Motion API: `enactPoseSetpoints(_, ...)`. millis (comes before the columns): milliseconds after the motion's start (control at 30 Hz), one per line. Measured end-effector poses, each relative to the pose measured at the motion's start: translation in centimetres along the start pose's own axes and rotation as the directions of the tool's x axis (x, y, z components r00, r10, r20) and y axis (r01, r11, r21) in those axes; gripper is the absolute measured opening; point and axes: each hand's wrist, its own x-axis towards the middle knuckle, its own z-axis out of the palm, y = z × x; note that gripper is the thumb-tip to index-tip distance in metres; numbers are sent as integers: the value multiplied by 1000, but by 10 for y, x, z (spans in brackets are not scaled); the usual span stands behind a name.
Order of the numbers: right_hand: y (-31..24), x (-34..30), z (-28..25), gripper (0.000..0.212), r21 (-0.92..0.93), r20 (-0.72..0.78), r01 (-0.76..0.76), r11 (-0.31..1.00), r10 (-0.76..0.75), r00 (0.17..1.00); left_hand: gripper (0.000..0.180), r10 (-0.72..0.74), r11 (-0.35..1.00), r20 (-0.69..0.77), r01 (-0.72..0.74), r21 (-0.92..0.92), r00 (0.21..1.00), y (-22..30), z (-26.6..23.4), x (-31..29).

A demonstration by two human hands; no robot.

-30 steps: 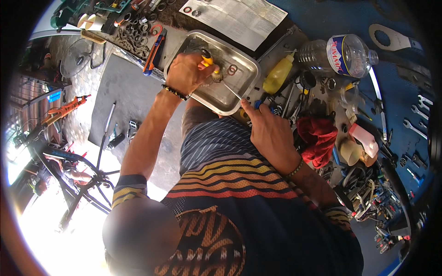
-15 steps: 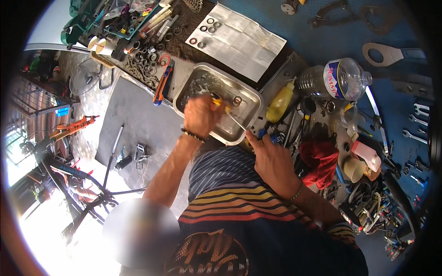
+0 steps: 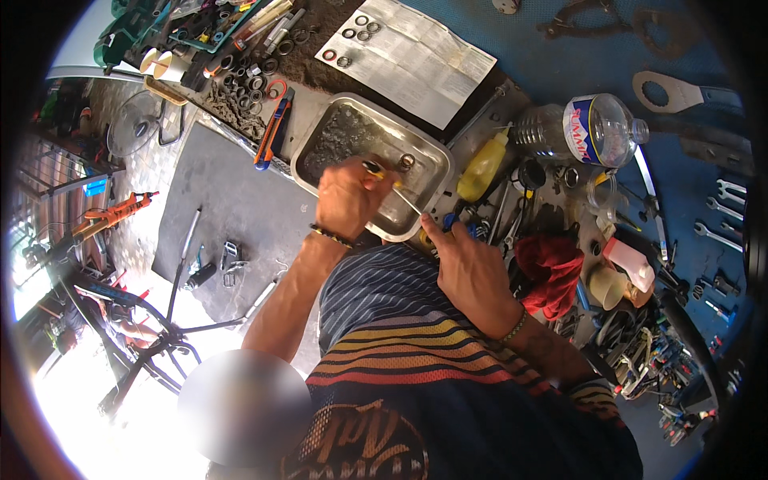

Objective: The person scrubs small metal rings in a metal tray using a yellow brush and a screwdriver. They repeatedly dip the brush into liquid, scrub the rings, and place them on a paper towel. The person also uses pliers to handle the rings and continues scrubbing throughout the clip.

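Over the front of a shallow metal tray [image 3: 442, 152], my left hand [image 3: 346, 192] is closed round a yellow-and-black-handled screwdriver [image 3: 408, 199]. Its thin shaft slants down to the right, over the tray's near side. At the tip is the index finger of my right hand [image 3: 476, 272], touching it or very close. The other right fingers curl under, and whatever they hold is hidden. A small metal ring [image 3: 406, 162] lies in the tray beside the screwdriver. Greyish liquid with bubbles shows in the tray's left part.
Left of the tray lies an orange-and-blue cutter knife [image 3: 274, 132]. Several rings rest on a printed sheet [image 3: 424, 68] behind it. To the right are a yellow squeeze bottle [image 3: 483, 170], a clear plastic jug [image 3: 552, 132] and a red cloth [image 3: 550, 272].
The whole view has shifted slightly. My left hand still grips the screwdriver over the tray, and my right index finger stays by its tip.
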Motion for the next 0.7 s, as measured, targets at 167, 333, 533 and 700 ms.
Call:
enactPoseSetpoints(167, -1, -1, 6, 73, -10, -17, 4, 1000, -4, 1000, 21, 92, 996, -32, -92, -20, 995, -6, -5, 1)
enactPoseSetpoints(333, -1, -1, 3, 71, 10, -16, 1, 1000, -1, 1000, 21, 39, 999, -110, -36, 30, 993, -16, -17, 9)
enactPoseSetpoints(533, 0, -3, 4, 68, 0, -66, 10, 1000, -10, 998, 24, 164, 985, 6, -164, 59, 986, -22, -30, 9)
enactPoseSetpoints(700, -7, -5, 5, 67, 0, -56, -37, 999, 37, 998, 26, 61, 946, 260, 27, -322, 964, -43, -35, 15)
